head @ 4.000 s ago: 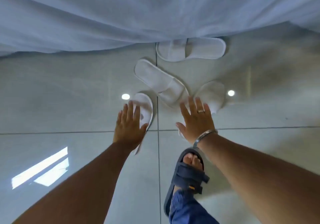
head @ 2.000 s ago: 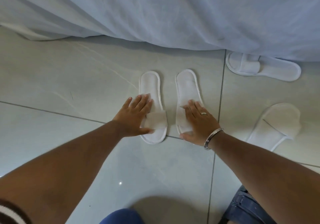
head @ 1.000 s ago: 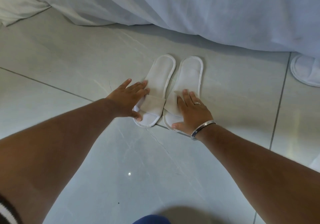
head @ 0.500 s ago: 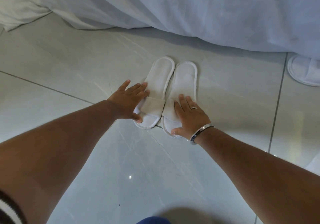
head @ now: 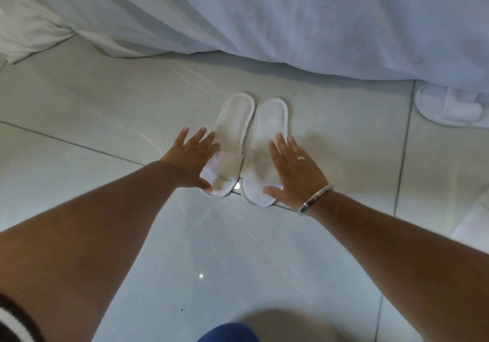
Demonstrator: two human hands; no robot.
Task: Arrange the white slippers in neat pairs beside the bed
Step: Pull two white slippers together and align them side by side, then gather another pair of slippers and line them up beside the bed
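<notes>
Both hands lie flat with fingers spread, gripping nothing, on a pair of white slippers.

Head view: left hand (head: 191,160) touches the left slipper (head: 229,146); right hand (head: 293,172) covers the right slipper (head: 267,140). The pair sits side by side, touching, on the tiled floor (head: 105,108) near the bed sheet (head: 264,18). Another slipper (head: 449,107) lies partly under the sheet at right.

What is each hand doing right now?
Left hand: open, flat against the left white fabric slipper.
Right hand: open, flat on the right white fabric slipper.

Slipper pair (head: 248,143) before bed sheet (head: 264,16)
</notes>
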